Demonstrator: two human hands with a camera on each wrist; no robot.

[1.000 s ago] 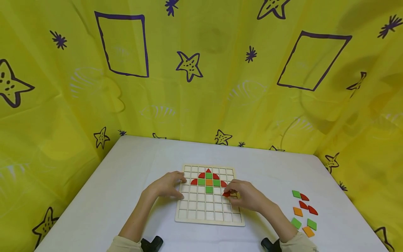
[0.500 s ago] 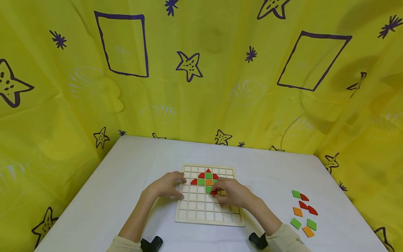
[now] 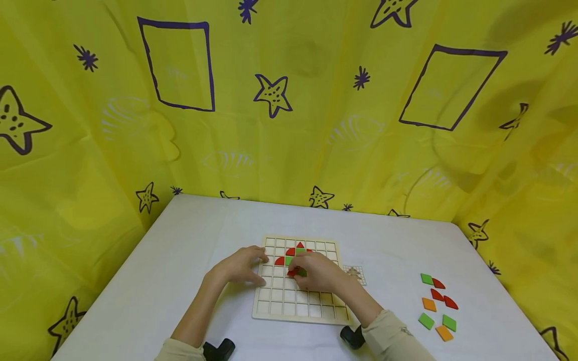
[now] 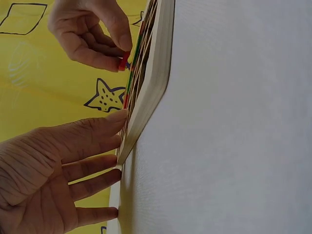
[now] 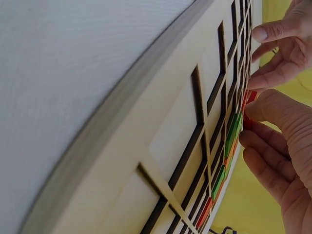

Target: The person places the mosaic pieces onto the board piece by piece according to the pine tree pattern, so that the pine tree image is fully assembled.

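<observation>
A wooden grid board lies on the table with red, green and orange tiles set in its upper cells, some hidden under my right hand. Between thumb and fingers that hand pinches a red tile, close over the board's middle left of centre. In the left wrist view, the red tile shows at the fingertips just off the grid's face. My left hand rests at the board's left edge with thumb and fingers spread, and its fingers are extended along the edge.
To the right lie several loose tiles: green squares, orange squares and red quarter-rounds. A small card with a grid picture sits beside the board's right edge, behind the right wrist. A yellow curtain hangs behind the white table.
My right hand has moved left across the board with the red tile, from the right-hand cells to left of centre. The small card has come into view. My left hand stays put.
</observation>
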